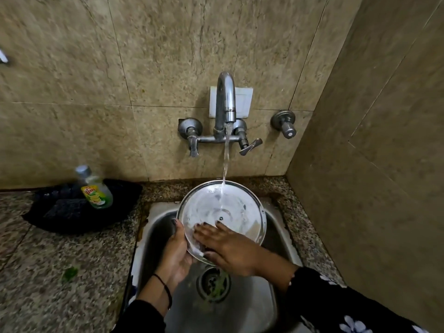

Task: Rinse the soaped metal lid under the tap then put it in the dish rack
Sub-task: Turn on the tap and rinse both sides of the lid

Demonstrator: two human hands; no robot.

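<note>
A round metal lid point(230, 207), streaked with white soap foam, is held tilted over the steel sink point(240, 308). Water runs from the wall tap point(225, 99) and lands on the lid's upper inner face. My left hand point(176, 248) grips the lid's lower left rim from beneath and behind. My right hand point(228, 248) lies flat with fingers spread on the lid's inner face, near its lower edge. No dish rack shows in this view.
A green dish-soap bottle point(96, 191) leans in a black tray point(79, 207) with dark scrub pads on the granite counter at left. The sink drain point(213, 283) holds green scraps. Tiled walls close in behind and on the right. A separate valve point(284, 124) sits right of the tap.
</note>
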